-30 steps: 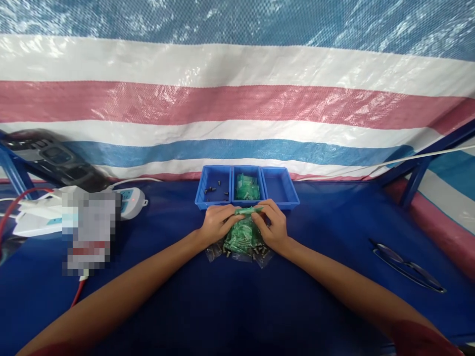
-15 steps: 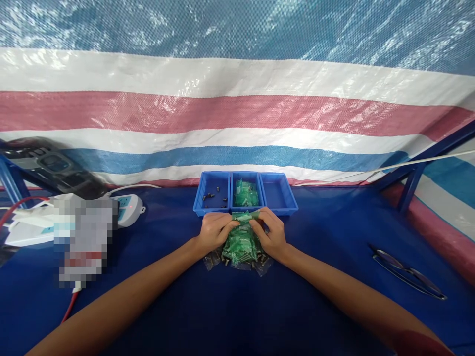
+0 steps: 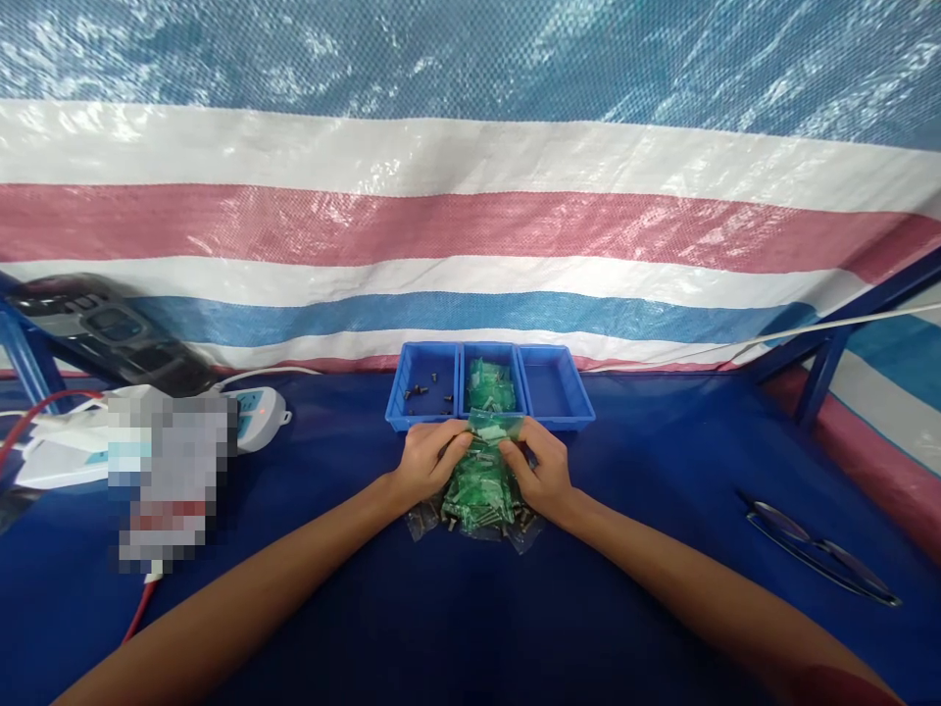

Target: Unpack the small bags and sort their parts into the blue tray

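Between my two hands is a small green-tinted plastic bag [image 3: 494, 429], pinched at its sides. My left hand [image 3: 428, 461] is closed on its left edge, thumb on top. My right hand [image 3: 540, 469] grips the opposite edge with thumb and fingers. Below the hands lies a pile of green plastic bags [image 3: 481, 495] with metal screws in or among them; clear bags stick out at its lower edge. Just beyond stand three joined blue bins: the left bin [image 3: 397, 392] has several dark screws, the middle bin [image 3: 465, 378] holds green bags, the right bin [image 3: 555, 382] shows a bare floor.
Eyeglasses [image 3: 819, 549] lie on the blue table [image 3: 470, 628] at the right. To the left are a white power strip [image 3: 261, 417], cables and a blurred-out object [image 3: 176, 480]. A striped tarp [image 3: 470, 226] hangs behind; a blue metal frame [image 3: 823, 368] stands at the right.
The held bag has opened out wider and sits slightly higher, overlapping the front of the middle bin. My left fingers have shifted up a little along its edge.
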### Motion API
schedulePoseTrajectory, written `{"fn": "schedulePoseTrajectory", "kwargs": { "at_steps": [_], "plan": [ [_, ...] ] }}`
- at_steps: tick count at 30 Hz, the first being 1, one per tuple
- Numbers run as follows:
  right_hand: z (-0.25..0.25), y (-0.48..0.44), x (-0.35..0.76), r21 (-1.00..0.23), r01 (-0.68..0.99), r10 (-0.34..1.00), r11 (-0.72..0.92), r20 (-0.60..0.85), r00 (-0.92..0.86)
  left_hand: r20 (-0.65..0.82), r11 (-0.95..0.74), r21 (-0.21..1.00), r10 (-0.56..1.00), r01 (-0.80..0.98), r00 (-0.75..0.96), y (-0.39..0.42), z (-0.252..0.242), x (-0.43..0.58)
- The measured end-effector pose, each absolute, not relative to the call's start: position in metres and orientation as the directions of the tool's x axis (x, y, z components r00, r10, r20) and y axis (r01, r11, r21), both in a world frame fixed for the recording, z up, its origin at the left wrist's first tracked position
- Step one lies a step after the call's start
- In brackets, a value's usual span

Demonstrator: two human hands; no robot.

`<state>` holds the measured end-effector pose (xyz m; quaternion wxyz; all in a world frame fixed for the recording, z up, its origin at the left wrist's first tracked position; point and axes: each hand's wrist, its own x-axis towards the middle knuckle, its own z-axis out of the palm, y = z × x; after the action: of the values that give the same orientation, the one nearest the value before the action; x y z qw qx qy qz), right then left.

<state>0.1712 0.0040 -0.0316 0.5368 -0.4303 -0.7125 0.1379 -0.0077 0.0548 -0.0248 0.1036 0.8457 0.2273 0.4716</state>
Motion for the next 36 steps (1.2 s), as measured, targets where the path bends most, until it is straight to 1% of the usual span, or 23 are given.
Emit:
{"fn": "schedulePoseTrajectory", "kwargs": {
  "at_steps": [11,19,25,30,36],
  "plan": [
    [-0.0329,0.0050,0.1717,-0.690,0.442,0.782,0.573,0.622,-0.043,0.742,-0.875,0.398,0.484,0.275,0.464,0.0548,-0.0257,-0.0076],
    [-0.0308,0.0045,0.1707,-0.647,0.454,0.754,0.613,0.651,-0.089,0.735,-0.875,0.402,0.485,0.271,0.474,0.0554,-0.0264,-0.0064],
    [-0.0333,0.0074,0.1701,-0.655,0.439,0.764,0.615,0.632,-0.128,0.712,-0.862,0.400,0.506,0.311,0.486,0.0546,-0.0269,-0.0067],
    [-0.0336,0.0066,0.1704,-0.665,0.448,0.780,0.598,0.612,-0.131,0.731,-0.886,0.361,0.463,0.291,0.501,0.0538,-0.0265,-0.0060],
    [-0.0328,0.0047,0.1707,-0.685,0.450,0.800,0.573,0.587,-0.126,0.716,-0.891,0.374,0.454,0.257,0.530,0.0557,-0.0284,-0.0077]
  ]
}}
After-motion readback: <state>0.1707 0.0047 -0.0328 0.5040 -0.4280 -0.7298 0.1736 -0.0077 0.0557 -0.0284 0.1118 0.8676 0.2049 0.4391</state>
